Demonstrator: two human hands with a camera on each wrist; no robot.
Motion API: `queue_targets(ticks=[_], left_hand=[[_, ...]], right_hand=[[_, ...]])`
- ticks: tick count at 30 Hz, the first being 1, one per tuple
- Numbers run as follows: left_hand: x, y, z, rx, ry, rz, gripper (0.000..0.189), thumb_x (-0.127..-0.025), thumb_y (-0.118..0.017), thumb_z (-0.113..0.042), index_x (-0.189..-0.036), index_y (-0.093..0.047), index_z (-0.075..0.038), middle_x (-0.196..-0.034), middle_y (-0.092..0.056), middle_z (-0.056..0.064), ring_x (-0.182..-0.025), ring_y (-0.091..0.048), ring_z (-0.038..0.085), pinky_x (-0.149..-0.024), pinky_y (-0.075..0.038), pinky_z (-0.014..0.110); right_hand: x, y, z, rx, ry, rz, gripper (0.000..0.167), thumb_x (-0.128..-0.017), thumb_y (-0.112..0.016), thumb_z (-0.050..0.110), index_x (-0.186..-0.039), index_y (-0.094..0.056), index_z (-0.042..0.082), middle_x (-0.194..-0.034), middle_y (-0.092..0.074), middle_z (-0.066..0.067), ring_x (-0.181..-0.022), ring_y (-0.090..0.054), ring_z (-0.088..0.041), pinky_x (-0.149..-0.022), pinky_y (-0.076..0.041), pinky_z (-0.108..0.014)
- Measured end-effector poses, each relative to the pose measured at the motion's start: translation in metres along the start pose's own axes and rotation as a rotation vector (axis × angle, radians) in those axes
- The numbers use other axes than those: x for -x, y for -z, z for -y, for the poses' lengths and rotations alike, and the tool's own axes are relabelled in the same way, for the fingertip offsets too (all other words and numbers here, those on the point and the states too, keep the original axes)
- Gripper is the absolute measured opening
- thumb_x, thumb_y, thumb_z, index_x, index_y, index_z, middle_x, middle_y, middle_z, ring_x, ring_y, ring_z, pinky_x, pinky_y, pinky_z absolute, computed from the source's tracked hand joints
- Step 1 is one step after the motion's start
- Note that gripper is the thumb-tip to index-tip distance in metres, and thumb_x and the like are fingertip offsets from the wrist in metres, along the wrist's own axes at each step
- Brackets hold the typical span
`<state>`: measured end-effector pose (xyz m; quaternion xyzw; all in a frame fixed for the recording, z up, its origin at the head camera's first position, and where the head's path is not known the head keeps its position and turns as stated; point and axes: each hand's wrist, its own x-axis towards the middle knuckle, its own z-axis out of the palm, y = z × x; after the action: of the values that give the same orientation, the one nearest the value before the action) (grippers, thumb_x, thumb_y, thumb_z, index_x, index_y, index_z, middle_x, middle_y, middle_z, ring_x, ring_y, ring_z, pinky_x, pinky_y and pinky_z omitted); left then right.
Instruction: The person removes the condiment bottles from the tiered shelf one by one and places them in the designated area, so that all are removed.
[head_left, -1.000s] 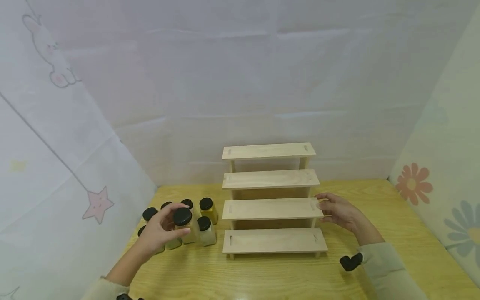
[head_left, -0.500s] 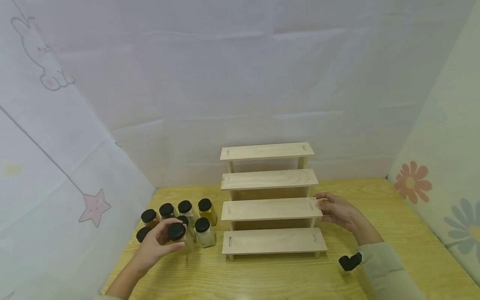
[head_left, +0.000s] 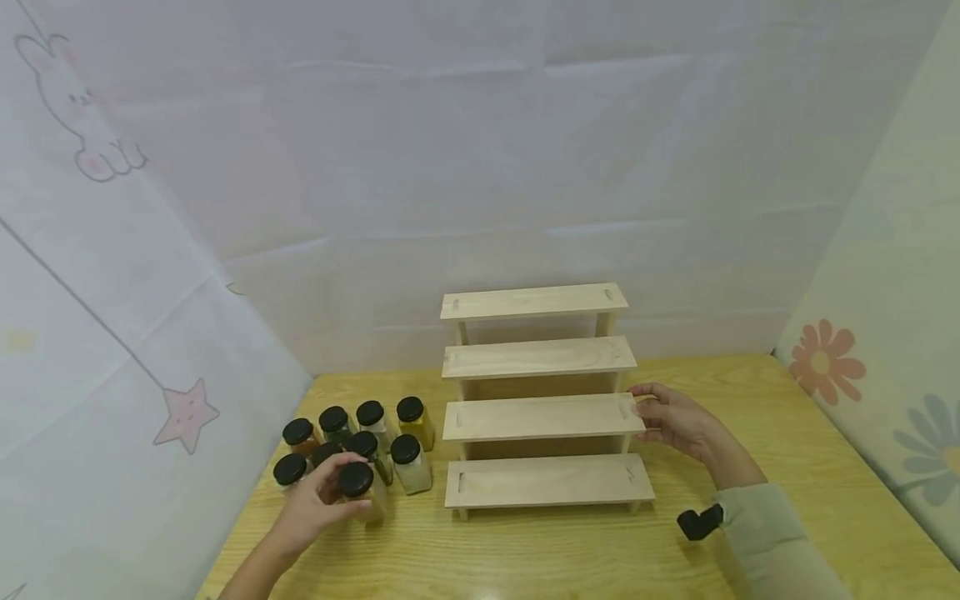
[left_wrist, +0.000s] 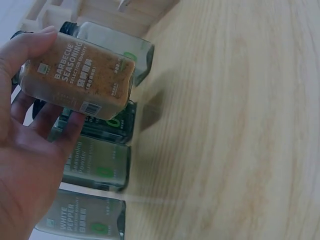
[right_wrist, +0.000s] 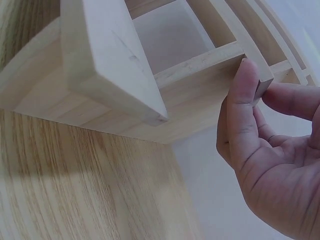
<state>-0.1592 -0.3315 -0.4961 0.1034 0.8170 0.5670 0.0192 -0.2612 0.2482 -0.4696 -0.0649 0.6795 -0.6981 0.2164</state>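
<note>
My left hand [head_left: 309, 507] holds a glass jar of barbecue seasoning [left_wrist: 82, 72] between thumb and fingers, close in front of the other jars. The jar has a black lid [head_left: 356, 479] and orange-brown contents; its label faces the left wrist camera. My right hand [head_left: 678, 423] grips the right end of the second shelf from the bottom [head_left: 543, 417] on a stepped wooden rack. In the right wrist view, the fingers [right_wrist: 243, 100] and thumb pinch that board's end. The rack's shelves bear nothing.
Several black-lidded jars stand left of the rack, including a yellow one [head_left: 417, 429], a white one [head_left: 412, 475] and white pepper [left_wrist: 82, 215]. The wooden table [head_left: 480, 558] stretches in front. Printed cloth [head_left: 480, 167] encloses the back and sides.
My left hand has carried the barbecue seasoning jar down and toward me, from over the other jars to in front of them. My right hand has stayed on the shelf end.
</note>
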Motion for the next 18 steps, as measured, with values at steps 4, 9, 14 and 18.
queue_targets(ticks=[4,9,14,18], left_hand=[[-0.001,-0.001,0.005,0.012,0.029,0.01,0.06,-0.086,-0.08,-0.006,-0.138,-0.051,-0.002,-0.13,-0.065,0.009,-0.108,-0.065,0.012,-0.087,-0.053,0.026],[-0.002,-0.002,0.008,0.021,0.094,0.009,0.063,-0.086,-0.081,-0.009,-0.14,-0.05,-0.004,-0.135,-0.063,0.012,-0.109,-0.065,0.013,-0.087,-0.054,0.028],[-0.003,-0.003,0.011,0.02,0.104,-0.007,0.064,-0.084,-0.082,-0.009,-0.14,-0.051,-0.004,-0.136,-0.061,0.015,-0.11,-0.064,0.012,-0.087,-0.053,0.028],[-0.003,-0.005,0.013,0.012,0.08,-0.018,0.064,-0.083,-0.083,-0.007,-0.138,-0.051,-0.001,-0.136,-0.06,0.017,-0.111,-0.064,0.01,-0.088,-0.052,0.025]], right_hand=[[-0.001,0.0,-0.001,-0.002,-0.001,-0.005,0.059,-0.106,-0.052,0.012,-0.153,-0.019,-0.004,-0.113,-0.06,-0.005,-0.096,-0.065,-0.016,-0.084,-0.057,-0.035],[0.0,0.001,-0.002,-0.007,0.005,-0.008,0.063,-0.106,-0.053,0.013,-0.154,-0.016,-0.005,-0.113,-0.06,-0.005,-0.097,-0.065,-0.017,-0.083,-0.057,-0.034],[-0.002,0.001,-0.003,-0.011,0.001,-0.011,0.066,-0.106,-0.054,0.013,-0.155,-0.014,-0.006,-0.113,-0.06,-0.005,-0.096,-0.065,-0.017,-0.081,-0.057,-0.032],[-0.002,0.002,-0.003,-0.009,-0.001,-0.004,0.067,-0.105,-0.054,0.013,-0.155,-0.014,-0.005,-0.113,-0.06,-0.005,-0.097,-0.065,-0.017,-0.082,-0.057,-0.033]])
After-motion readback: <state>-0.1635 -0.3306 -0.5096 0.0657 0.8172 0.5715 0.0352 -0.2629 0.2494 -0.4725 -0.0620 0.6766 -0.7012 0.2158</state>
